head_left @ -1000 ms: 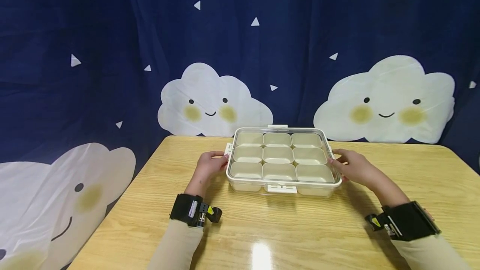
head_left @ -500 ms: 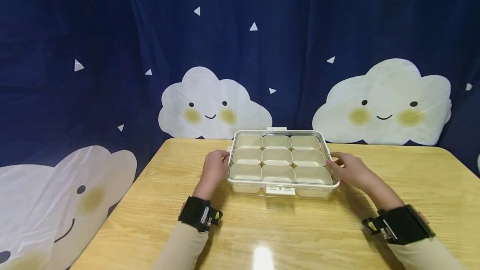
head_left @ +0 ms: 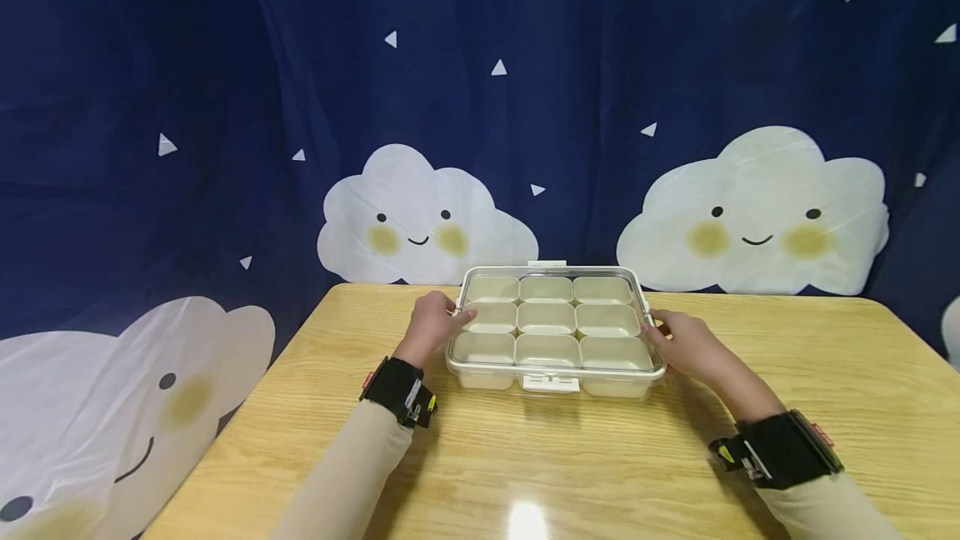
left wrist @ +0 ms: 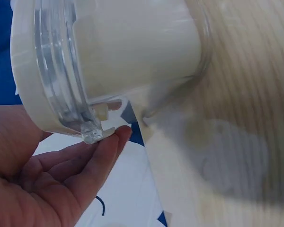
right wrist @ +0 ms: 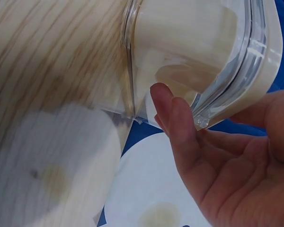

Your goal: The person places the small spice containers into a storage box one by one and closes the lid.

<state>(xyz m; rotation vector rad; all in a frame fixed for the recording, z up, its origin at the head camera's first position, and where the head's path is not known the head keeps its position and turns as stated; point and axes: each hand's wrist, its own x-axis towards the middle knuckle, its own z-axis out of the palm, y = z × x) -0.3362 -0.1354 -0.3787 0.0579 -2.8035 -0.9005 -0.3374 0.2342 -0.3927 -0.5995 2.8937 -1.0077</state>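
A clear-lidded storage box (head_left: 551, 385) with a white rim stands on the wooden table, with rows of beige compartments (head_left: 547, 317) showing through its lid. On its left side, my left hand (head_left: 433, 325) lays the thumb over the lid's rim, its other fingers curled below. The left wrist view has those fingertips (left wrist: 124, 134) right at the side latch (left wrist: 107, 134). My right hand (head_left: 681, 343) holds the opposite side, thumb at the top rim. Seen from the right wrist, its fingers (right wrist: 182, 123) reach up against the clear side wall.
The wooden table (head_left: 450, 473) extends around the box. White latches sit on the box's front and back edges. Behind the table hangs a dark blue curtain (head_left: 585, 65) printed with smiling clouds and small white triangles.
My left hand has turned over the box's left side, its thumb now on the lid and the side latch covered. The right hand keeps its hold. The head view has shifted slightly.
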